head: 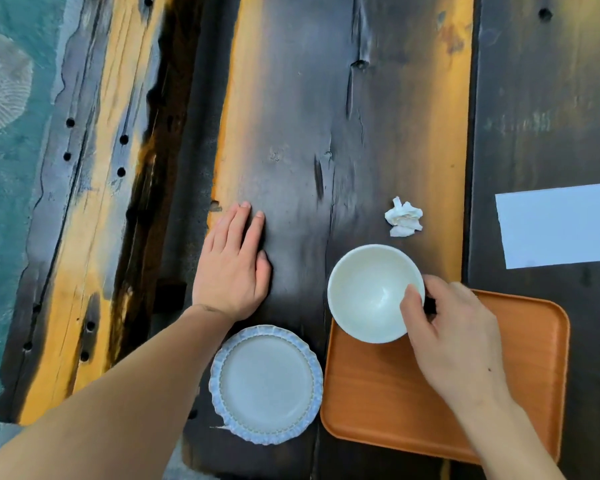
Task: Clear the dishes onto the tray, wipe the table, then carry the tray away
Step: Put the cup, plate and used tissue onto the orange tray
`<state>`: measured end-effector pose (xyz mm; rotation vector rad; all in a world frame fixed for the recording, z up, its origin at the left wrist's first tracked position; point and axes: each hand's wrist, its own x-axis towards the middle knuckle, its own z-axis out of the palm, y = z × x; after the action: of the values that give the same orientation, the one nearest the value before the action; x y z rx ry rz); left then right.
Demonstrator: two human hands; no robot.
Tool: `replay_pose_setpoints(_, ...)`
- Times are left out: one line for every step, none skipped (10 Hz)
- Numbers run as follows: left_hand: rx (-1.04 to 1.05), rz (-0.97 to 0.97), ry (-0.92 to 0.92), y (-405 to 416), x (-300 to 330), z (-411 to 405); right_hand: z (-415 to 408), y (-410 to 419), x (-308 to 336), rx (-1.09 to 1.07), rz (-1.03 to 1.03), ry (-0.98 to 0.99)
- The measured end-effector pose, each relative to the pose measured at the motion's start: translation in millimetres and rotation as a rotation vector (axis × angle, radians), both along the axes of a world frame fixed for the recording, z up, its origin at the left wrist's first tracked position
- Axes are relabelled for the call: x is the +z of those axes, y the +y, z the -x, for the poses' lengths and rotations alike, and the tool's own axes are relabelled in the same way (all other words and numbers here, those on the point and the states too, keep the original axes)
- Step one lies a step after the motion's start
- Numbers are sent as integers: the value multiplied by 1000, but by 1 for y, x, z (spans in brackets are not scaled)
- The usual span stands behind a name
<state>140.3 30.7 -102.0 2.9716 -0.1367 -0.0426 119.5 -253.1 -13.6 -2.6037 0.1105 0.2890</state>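
My right hand (pixel 454 337) grips the rim of a white bowl (pixel 368 289), thumb inside and fingers outside. The bowl hangs over the far left corner of the orange tray (pixel 378 393); I cannot tell whether it touches the tray. A round plate with a blue scalloped rim (pixel 265 384) lies on the table just left of the tray. My left hand (pixel 232 261) rests flat on the dark wooden table (pixel 309 133), fingers together, beyond the plate. A crumpled white tissue (pixel 404 216) lies on the table beyond the bowl.
A white sheet of paper (pixel 558 225) lies at the right edge of view, beyond the tray. The table's ragged left edge (pixel 32 237) drops off to a teal floor (pixel 0 202). Dark gaps run between the planks.
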Motion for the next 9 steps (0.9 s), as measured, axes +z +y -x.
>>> replay_pose_setpoints(15, 11, 15, 0, 0, 0, 17, -9, -7, -8, -17, -3)
replay_pose_setpoints(25, 11, 43, 0, -1, 1, 26, -16, -14, 17, 24, 32)
replay_pose_setpoints(34, 9, 46, 0, -1, 2, 29, -16, -19, 3, 2, 42)
replay_pose_setpoints(37, 10, 41, -1, -1, 2, 27, -18, -24, -12, -16, 35)
replay_pose_setpoints(39, 6, 38, -2, -2, 2, 23, -17, -25, -35, -28, 31)
replay_pose_setpoints(36, 5, 36, -2, -2, 2, 19, -13, -22, -50, -41, -5)
replay_pose_setpoints(37, -2, 34, -2, -2, 2, 16, -10, -21, -57, -64, -15)
replay_pose_setpoints(41, -4, 32, -2, -2, 2, 14, -10, -21, -48, -64, -11)
replay_pose_setpoints(40, 1, 32, -3, -2, 3, 13, -9, -20, -23, -47, -11)
